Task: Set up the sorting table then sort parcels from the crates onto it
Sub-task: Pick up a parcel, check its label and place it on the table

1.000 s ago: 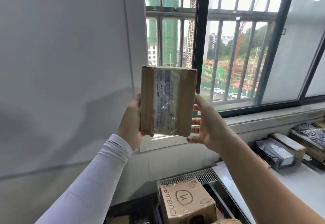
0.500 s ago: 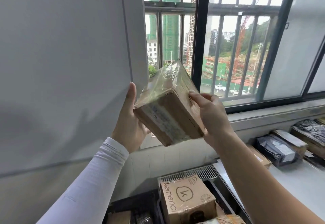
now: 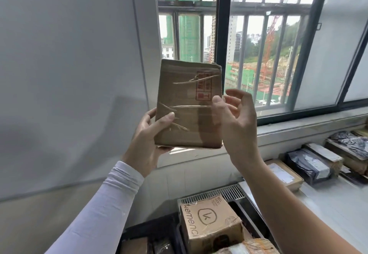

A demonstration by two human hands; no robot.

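I hold a flat brown cardboard parcel upright at chest height in front of the window; clear tape and a red stamp mark the face turned to me. My left hand grips its lower left corner, thumb on the front and fingers behind. My right hand hovers at the parcel's right edge with fingers loosely spread; only the thumb tip reaches the edge. Below, a dark crate holds a brown box with a "k" logo and other parcels.
The white sorting table runs along the right, under the window sill. Along its far edge stand a brown labelled box, a black bagged parcel and several more parcels. A grey wall panel fills the left.
The parcel was turned over between my hands and now shows its taped, red-stamped face. My right hand has let go of its grip and opened beside the right edge.
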